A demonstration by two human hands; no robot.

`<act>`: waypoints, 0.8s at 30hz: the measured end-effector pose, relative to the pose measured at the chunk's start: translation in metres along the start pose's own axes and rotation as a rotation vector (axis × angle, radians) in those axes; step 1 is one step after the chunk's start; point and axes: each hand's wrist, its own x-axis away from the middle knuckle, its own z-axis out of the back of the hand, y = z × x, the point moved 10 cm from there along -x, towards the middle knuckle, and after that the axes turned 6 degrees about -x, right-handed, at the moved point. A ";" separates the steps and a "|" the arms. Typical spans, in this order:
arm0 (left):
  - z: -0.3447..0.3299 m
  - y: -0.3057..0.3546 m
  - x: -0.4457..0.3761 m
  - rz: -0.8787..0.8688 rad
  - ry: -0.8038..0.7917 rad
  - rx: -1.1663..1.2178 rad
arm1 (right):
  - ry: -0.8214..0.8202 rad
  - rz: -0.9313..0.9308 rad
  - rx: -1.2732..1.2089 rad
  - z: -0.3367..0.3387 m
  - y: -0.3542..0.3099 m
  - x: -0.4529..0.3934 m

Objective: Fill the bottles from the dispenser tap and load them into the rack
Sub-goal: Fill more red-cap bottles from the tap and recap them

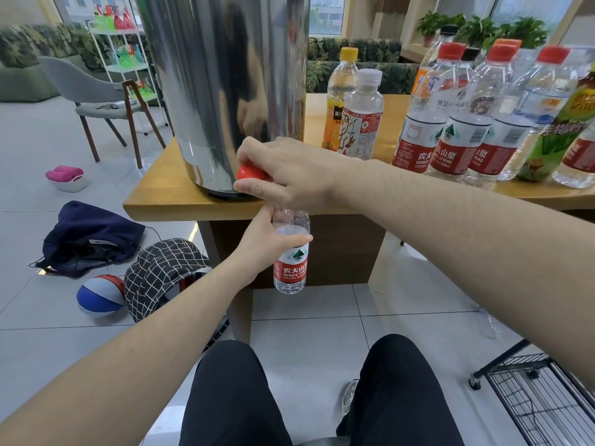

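A tall steel dispenser (222, 85) stands at the near left corner of the wooden table (161, 201). My right hand (283, 175) grips its red tap handle (249, 172). Just below the table edge, my left hand (267, 243) holds a clear bottle with a red label (290, 268) upright under the tap; the bottle has no cap, and its mouth is hidden behind my right hand. Several capped bottles (457, 123) stand on the table to the right. A black wire rack (541, 400) sits on the floor at the lower right.
On the floor to the left lie a dark bag (87, 239), a checked bag (164, 272), a small ball (99, 296) and a white bowl with pink cloth (67, 178). A grey chair (96, 104) and a shelf unit (122, 43) stand behind. My knees are at the bottom.
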 end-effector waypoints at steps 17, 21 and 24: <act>-0.001 -0.002 -0.001 0.011 0.011 0.002 | -0.001 -0.011 -0.018 0.002 -0.001 0.001; -0.001 -0.002 -0.001 0.010 0.016 0.003 | -0.001 -0.010 -0.015 0.002 -0.001 0.001; -0.001 -0.002 -0.002 0.011 0.014 0.005 | -0.003 -0.014 -0.014 0.002 -0.001 0.000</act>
